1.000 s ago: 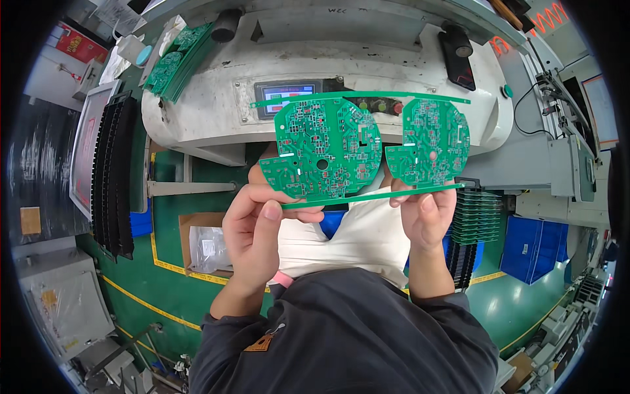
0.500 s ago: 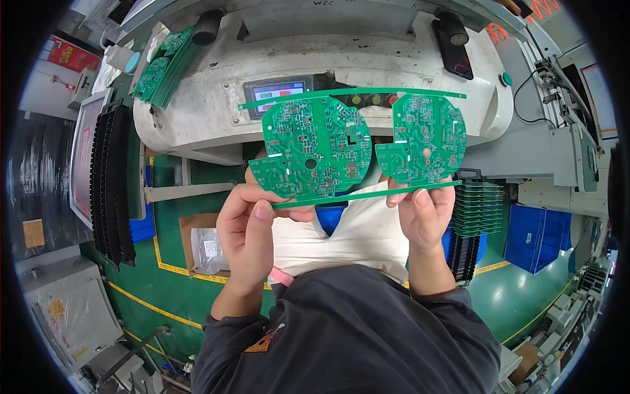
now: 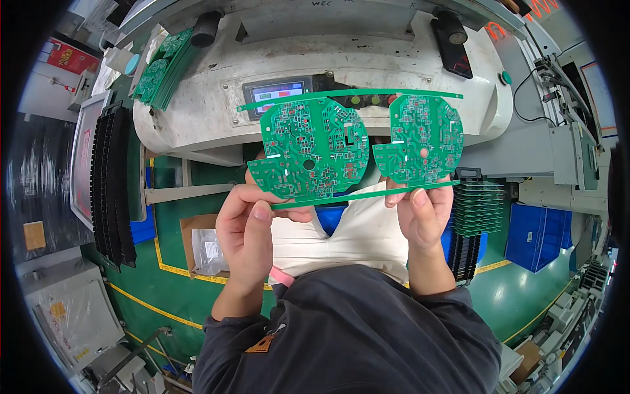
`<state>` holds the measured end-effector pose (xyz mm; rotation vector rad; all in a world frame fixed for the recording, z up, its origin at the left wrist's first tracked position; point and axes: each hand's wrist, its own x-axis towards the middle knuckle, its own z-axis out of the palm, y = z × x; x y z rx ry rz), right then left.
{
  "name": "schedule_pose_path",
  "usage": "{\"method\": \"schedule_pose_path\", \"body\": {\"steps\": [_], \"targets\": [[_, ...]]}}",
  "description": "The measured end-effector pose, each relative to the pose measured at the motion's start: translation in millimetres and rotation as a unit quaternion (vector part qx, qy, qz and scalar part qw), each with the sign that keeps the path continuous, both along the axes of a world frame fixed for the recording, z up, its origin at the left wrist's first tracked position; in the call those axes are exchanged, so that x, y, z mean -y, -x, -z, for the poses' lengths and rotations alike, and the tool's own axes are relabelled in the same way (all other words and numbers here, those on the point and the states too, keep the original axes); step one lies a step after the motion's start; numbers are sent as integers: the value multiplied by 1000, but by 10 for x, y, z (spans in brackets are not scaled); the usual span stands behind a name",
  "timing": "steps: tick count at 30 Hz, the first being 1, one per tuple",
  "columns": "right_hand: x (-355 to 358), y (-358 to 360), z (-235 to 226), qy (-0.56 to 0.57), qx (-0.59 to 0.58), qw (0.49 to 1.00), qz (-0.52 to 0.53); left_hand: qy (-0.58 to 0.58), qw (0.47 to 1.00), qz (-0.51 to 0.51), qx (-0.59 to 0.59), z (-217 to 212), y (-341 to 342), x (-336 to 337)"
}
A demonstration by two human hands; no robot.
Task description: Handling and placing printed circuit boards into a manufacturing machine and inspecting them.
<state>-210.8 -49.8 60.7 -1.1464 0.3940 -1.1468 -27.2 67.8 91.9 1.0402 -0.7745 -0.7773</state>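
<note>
A green circuit board panel (image 3: 314,141) is held up in front of me, its printed face toward me. Two rounded boards sit side by side in it, joined by narrow strips along the top and bottom. My left hand (image 3: 247,220) grips the lower left corner, thumb in front and fingers behind. Near the lower right end, my right hand (image 3: 425,210) pinches the bottom strip, with some fingers hidden behind the board. A fingertip shows through the hole of the right board. Behind the panel's top edge is a small touch screen (image 3: 275,92) on a white machine.
Green boards (image 3: 165,69) lie stacked on the machine (image 3: 197,98) at the far left. A dark phone-like slab (image 3: 453,56) rests at the back right. To my right, a black rack (image 3: 478,207) holds several green boards beside blue bins (image 3: 535,236). An open carton (image 3: 197,243) stands on the floor.
The panel has shifted very slightly left, with both hands keeping their hold. Otherwise the scene looks the same.
</note>
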Motion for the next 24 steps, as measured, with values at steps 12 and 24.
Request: {"method": "schedule_pose_path", "body": {"steps": [12, 24], "targets": [[-6, 9, 12, -7, -3, 1000, -10, -13, 1000, -11, -13, 22, 0, 7], [-105, -29, -72, -31, -9, 999, -26, 3, 998, 5, -60, 162, -149, -17]]}}
